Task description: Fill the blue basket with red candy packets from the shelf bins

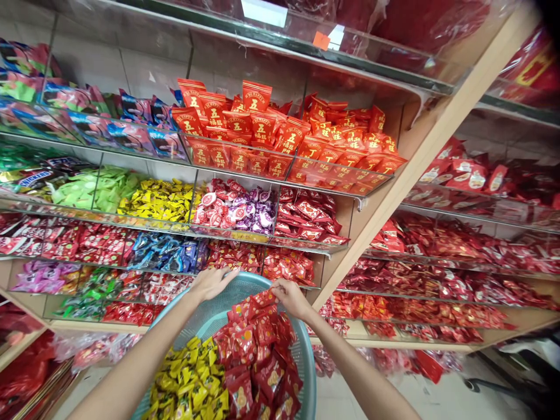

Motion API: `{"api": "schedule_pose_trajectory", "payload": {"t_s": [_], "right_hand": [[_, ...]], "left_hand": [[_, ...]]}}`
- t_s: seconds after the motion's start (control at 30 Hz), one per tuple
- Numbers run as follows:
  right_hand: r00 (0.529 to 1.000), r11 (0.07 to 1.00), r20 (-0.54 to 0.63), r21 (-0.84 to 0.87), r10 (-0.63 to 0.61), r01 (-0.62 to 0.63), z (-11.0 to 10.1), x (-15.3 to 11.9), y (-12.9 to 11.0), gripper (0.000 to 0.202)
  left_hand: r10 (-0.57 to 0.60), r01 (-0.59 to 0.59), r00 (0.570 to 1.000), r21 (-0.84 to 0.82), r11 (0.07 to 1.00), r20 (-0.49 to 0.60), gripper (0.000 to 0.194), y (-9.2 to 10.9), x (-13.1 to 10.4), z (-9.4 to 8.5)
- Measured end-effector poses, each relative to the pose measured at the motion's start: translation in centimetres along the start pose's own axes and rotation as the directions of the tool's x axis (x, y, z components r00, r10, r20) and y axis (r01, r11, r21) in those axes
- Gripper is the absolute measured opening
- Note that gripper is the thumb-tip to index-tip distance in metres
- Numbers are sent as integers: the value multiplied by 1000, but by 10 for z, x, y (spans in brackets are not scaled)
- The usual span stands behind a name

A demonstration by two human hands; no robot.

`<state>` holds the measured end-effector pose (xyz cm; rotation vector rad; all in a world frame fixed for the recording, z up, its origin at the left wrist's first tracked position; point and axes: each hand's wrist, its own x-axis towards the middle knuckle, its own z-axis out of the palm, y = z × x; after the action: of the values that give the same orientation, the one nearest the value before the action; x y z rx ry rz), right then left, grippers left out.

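A teal plastic basket (311,373) is below my hands, its mesh side showing at the back. Yellow-wrapped candies (192,376) fill its left part, and red candy packets (258,350) are heaped on the right. My left hand (213,284) lies over the basket's back-left rim with fingers stretched out, holding nothing that shows. At the back right, inside the rim, my right hand (289,297) has its fingers pinched on a red packet (265,298) at the top of the heap. The fingertips partly cover that packet.
Tiered shelves with clear dividers stand in front. They hold red packets with gold print (254,125), yellow candies (160,201), red-and-purple wrapped candies (234,207) and green packets (94,186). A slanting wooden upright (406,181) separates more red packets (455,239) at right.
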<state>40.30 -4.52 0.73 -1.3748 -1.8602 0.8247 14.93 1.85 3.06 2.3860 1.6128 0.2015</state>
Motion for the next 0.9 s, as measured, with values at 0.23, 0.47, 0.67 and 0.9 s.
{"api": "schedule_pose_trajectory", "payload": {"t_s": [0.23,0.47,0.67,0.9], "right_hand": [[996,955,4,-285,88,-83,7,-10,0,16],[986,553,8,-829,165,-85,7,-16,-17,23],[993,473,-13,-879,119,-68,12,-11,-30,25],[933,738,303,-581,-196,344,33,-5,-18,44]], "left_hand": [[5,-5,1000,4,1000,-6,71,-1,0,0],[-1,1,1000,4,1000,10,74,0,1,0],[-11,11,1000,-4,1000,13,73,-1,1,2],[-8,8,1000,8,1000,-8,71,-2,2,4]]}}
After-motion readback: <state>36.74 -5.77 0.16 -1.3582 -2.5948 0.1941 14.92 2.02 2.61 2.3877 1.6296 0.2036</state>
